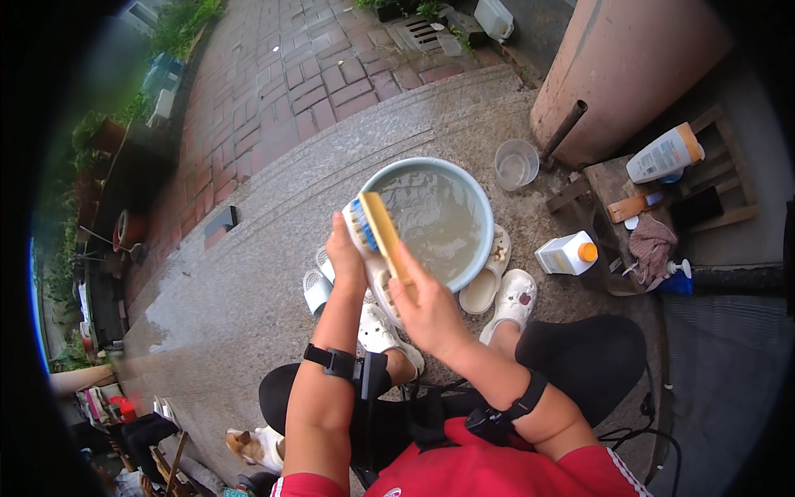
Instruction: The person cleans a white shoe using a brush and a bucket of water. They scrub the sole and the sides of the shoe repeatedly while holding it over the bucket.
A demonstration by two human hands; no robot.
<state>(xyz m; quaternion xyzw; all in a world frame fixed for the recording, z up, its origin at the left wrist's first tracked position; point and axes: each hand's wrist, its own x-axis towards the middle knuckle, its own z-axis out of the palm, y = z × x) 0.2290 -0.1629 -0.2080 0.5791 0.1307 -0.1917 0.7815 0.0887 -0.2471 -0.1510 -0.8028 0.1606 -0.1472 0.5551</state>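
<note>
My left hand [345, 251] holds a pale clog [377, 279] with its sole turned up, over the near left rim of a light blue basin [486, 248] of cloudy water [428, 217]. A scrubbing brush [386, 233] with a wooden back and blue and white bristles is in my right hand [425, 304]; its bristles rest against the sole. A beige clog [486, 279] stands beside the basin on the right. Pale blue slippers [317, 291] lie to the left of my left hand, partly hidden by the arm. White clogs are on my feet.
To the right are a clear plastic cup [516, 164], a white bottle with an orange cap [566, 253] and a low wooden stand [605, 186] with a lotion bottle [664, 153], another brush [635, 206] and a cloth [651, 248]. A dog [258, 446] and a seated person [146, 435] are at the lower left.
</note>
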